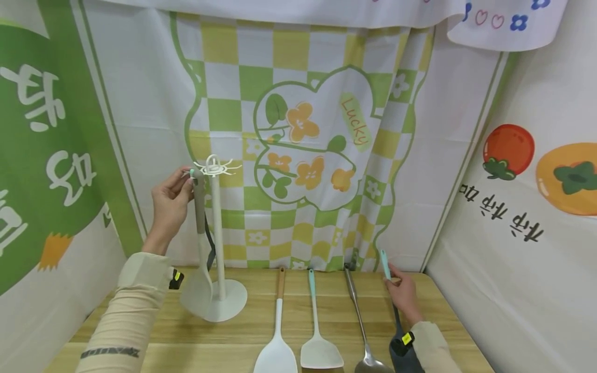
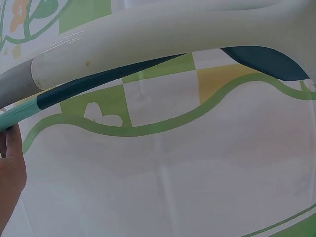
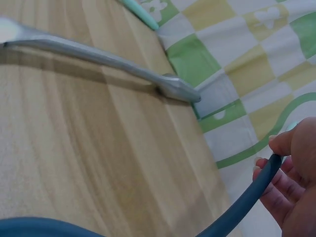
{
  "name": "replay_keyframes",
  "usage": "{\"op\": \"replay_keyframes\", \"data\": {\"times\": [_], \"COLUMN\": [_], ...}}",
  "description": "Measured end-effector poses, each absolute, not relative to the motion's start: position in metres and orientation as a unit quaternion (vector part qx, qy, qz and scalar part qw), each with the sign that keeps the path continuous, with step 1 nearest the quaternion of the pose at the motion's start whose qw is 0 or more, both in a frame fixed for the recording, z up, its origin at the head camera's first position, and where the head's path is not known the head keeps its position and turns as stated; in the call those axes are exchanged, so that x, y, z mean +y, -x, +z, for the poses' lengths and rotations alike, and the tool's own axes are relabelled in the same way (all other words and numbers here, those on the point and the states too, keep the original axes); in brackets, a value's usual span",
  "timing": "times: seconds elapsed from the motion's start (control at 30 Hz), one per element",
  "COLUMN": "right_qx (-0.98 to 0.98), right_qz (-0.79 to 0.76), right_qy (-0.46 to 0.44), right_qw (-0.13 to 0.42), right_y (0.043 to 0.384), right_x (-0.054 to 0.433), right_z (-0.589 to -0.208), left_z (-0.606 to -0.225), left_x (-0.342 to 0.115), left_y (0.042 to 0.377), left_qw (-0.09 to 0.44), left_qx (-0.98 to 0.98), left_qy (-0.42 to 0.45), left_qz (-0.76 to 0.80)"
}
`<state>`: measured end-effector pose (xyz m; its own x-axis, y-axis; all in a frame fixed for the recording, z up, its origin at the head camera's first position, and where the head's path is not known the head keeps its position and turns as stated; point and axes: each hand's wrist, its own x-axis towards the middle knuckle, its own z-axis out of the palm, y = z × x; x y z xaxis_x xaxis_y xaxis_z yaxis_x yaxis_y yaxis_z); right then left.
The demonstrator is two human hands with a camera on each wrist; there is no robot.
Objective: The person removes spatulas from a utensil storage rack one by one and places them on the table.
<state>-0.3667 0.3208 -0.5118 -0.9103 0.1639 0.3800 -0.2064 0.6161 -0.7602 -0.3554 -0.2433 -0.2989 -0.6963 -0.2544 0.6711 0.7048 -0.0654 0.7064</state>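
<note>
In the head view, my left hand (image 1: 171, 199) is beside the top of a white utensil rack (image 1: 217, 233), pinching the mint handle end of a dark blue kitchen utensil (image 1: 211, 247). Its head is mostly hidden behind a cream broad-headed utensil with a grey handle (image 1: 199, 207), which is upright at the rack. The left wrist view shows the dark blue shaft (image 2: 98, 89) below the cream one. On the right side of the table, my right hand (image 1: 404, 294) grips a second dark blue utensil with a mint handle end (image 1: 395, 316). My sleeve partly covers its head.
Across the wooden table (image 1: 252, 331) lie a white spatula with a wooden handle (image 1: 276, 355), a cream spatula with a mint handle (image 1: 321, 352) and a metal ladle-like utensil (image 1: 356, 305). A checkered curtain (image 1: 224, 83) hangs behind; printed cloth walls stand at both sides.
</note>
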Motion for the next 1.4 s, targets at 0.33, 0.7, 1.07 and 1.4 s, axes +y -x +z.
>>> {"op": "replay_keyframes", "data": {"times": [0.33, 0.7, 1.07, 1.4], "right_qx": [-0.877, -0.878, -0.894, -0.899], "right_qz": [0.429, 0.433, 0.413, 0.411], "right_qy": [-0.002, -0.01, 0.005, -0.003], "right_qw": [0.216, 0.203, 0.174, 0.152], "right_y": [0.374, 0.371, 0.371, 0.367], "right_x": [0.326, 0.328, 0.33, 0.327], "right_z": [-0.531, -0.536, -0.54, -0.538], "left_z": [-0.3, -0.3, -0.3, -0.3], "left_x": [-0.245, -0.244, -0.245, -0.245], "left_y": [0.356, 0.357, 0.357, 0.356], "left_qw": [0.342, 0.347, 0.346, 0.346], "left_qx": [-0.602, -0.601, -0.605, -0.606], "left_qy": [0.19, 0.201, 0.197, 0.196], "left_qz": [-0.696, -0.691, -0.69, -0.689]}}
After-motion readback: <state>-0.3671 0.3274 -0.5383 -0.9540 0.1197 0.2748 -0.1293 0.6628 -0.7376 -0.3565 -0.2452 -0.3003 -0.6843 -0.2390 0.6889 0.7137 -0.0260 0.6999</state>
